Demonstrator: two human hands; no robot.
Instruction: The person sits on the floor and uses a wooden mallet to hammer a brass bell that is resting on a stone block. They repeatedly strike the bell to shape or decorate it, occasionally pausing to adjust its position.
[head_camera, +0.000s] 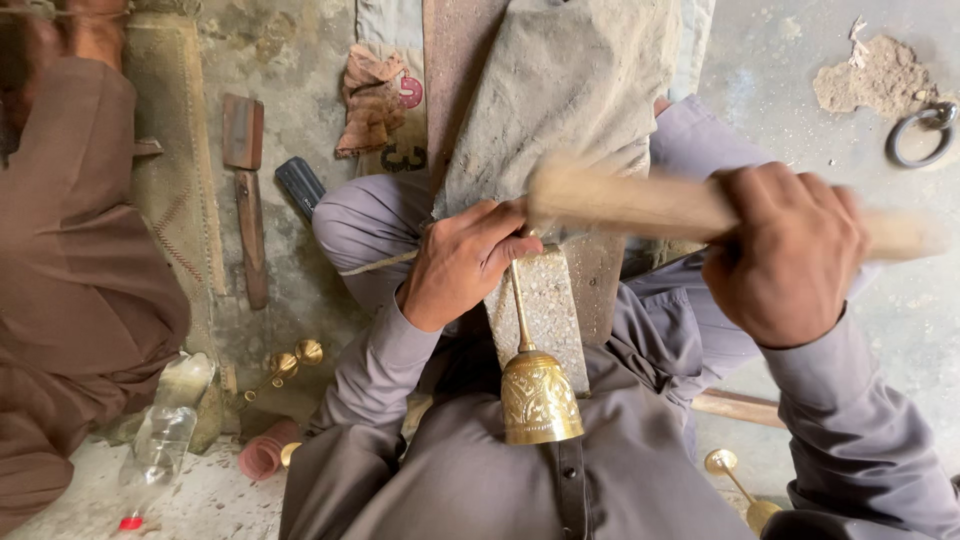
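Observation:
My left hand (462, 262) grips the thin handle of an engraved brass bell (539, 397), holding it against a grey metal block (545, 300) between my knees; the bell's mouth points toward me. My right hand (788, 250) is closed around a wooden mallet (640, 203), which is blurred with motion above the block and the bell's handle.
A cloth-covered slab (560, 90) leans behind the block. On the floor left lie a chisel-like tool (248, 200), a dark file (300, 185), brass pieces (290, 362), a plastic bottle (160, 435). Another person in brown clothes (70, 260) sits left. A metal ring (920, 135) lies far right.

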